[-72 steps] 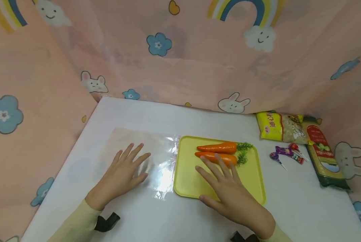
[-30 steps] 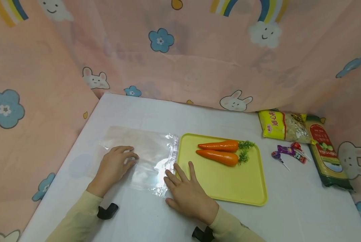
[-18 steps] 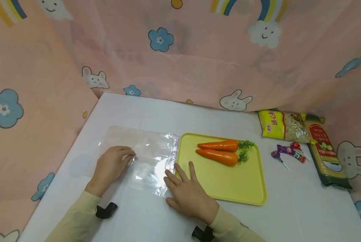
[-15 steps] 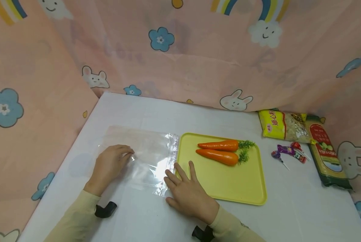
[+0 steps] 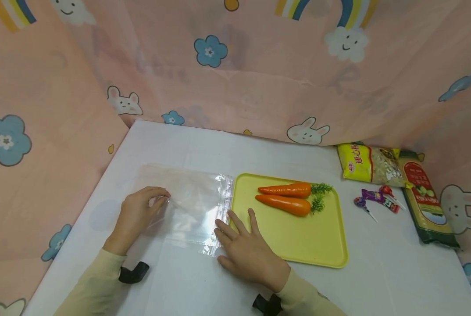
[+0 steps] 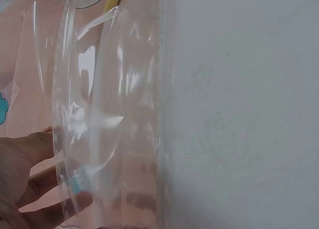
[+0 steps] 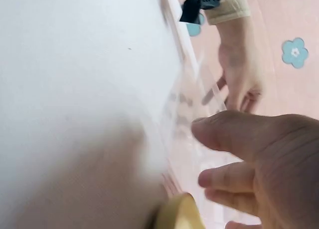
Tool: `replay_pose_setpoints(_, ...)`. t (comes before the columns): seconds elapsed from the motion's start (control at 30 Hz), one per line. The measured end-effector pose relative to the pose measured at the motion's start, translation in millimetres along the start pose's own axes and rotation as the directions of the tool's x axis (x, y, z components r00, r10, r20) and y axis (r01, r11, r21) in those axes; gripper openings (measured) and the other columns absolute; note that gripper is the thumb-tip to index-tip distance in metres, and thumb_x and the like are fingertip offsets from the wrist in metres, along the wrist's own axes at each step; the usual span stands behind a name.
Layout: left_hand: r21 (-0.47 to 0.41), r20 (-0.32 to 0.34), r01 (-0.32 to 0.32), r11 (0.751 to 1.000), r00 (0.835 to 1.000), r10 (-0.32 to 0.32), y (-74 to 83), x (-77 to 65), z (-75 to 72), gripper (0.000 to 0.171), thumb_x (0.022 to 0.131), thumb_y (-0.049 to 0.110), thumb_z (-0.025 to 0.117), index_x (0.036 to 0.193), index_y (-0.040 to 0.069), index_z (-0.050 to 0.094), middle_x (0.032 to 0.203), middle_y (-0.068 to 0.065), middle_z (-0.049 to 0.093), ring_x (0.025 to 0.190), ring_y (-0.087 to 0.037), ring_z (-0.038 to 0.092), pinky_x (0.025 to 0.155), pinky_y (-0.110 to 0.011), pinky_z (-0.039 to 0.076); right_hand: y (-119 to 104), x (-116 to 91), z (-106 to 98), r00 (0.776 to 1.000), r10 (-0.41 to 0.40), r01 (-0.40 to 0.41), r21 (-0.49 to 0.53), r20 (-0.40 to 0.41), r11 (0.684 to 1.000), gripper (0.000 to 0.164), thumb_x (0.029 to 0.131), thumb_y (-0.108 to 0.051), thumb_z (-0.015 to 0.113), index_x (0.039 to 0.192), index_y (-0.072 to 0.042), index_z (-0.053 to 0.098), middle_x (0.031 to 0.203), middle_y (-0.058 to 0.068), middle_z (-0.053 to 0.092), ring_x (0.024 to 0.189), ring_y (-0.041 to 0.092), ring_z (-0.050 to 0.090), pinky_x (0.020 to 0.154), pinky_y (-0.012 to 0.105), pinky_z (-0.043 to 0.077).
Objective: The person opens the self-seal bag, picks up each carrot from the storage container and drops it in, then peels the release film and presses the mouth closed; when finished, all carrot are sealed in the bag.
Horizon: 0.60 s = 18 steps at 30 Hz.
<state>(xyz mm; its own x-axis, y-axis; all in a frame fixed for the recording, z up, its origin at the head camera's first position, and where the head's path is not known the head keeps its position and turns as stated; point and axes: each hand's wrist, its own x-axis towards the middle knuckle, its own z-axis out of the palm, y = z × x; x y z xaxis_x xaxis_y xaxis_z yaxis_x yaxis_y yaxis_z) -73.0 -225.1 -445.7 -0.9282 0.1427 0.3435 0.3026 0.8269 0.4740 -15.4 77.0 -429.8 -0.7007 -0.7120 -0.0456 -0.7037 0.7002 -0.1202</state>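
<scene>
A clear plastic bag (image 5: 194, 199) lies flat on the white table, its sealed-looking end beside the yellow tray (image 5: 310, 241). With thumb and fingertips my left hand (image 5: 134, 215) pinches the bag's upper layer and lifts it a little. The raised film (image 6: 104, 109) stands in creases in the left wrist view, partly in front of the fingers. My right hand (image 5: 251, 256) is spread, fingertips over the bag's right end and the tray's left edge; whether they press cannot be told. Two orange carrots (image 5: 284, 190) with green tops lie on the tray, apart from both hands.
Several wrapped candies (image 5: 373, 196), some on sticks, lie right of the tray. Behind them are a yellow food packet (image 5: 369, 164) and a green and red packet (image 5: 425, 193) at the right edge. A pink patterned cloth (image 5: 239, 79) hangs around the table.
Both hands started spread; the right hand moved left from over the carrots to the bag's edge. The left hand closed on the bag's film and drew it slightly left and up.
</scene>
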Motion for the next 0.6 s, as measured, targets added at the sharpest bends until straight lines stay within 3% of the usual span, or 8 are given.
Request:
replay_pose_setpoints(0.23, -0.028, 0.009, 0.011, 1.0, 1.0, -0.011, -1.1, -1.4, 1.8, 0.014, 0.079, 0.007, 0.075, 0.091, 0.013, 0.072, 0.102, -0.007, 0.069, 0.096, -0.026, 0.065, 0.076, -0.044, 0.053, 32, -15, -22, 0.991, 0.11, -0.106, 0.055, -0.073, 0.993, 0.058, 0.09, -0.051, 0.055, 0.14, -0.023, 0.045, 0.151, -0.005, 0.03, 0.142, 0.029, 0.015, 0.106, 0.066, 0.001)
replay_pose_setpoints(0.47, -0.044, 0.023, 0.021, 0.999, 1.0, -0.02, -0.9, 0.3, 0.6, 0.015, 0.079, 0.007, 0.075, 0.092, 0.014, 0.072, 0.103, -0.007, 0.069, 0.095, -0.026, 0.065, 0.072, -0.044, 0.053, 93, -49, -39, 0.951, 0.281, -0.265, 0.127, -0.132, 0.956, 0.057, 0.084, -0.035, 0.07, 0.136, -0.022, 0.049, 0.144, 0.003, 0.04, 0.132, 0.033, 0.033, 0.102, 0.063, 0.027)
replay_pose_setpoints(0.6, -0.037, 0.028, 0.028, 0.999, 0.999, -0.027, -0.9, 0.5, -1.3, 0.014, 0.079, 0.008, 0.075, 0.092, 0.014, 0.073, 0.103, -0.007, 0.069, 0.09, -0.024, 0.065, 0.067, -0.042, 0.053, 119, -66, -40, 0.931, 0.353, -0.332, 0.187, -0.095, 0.925, 0.052, 0.083, -0.023, 0.073, 0.131, -0.017, 0.054, 0.14, 0.008, 0.043, 0.124, 0.035, 0.041, 0.092, 0.059, 0.042)
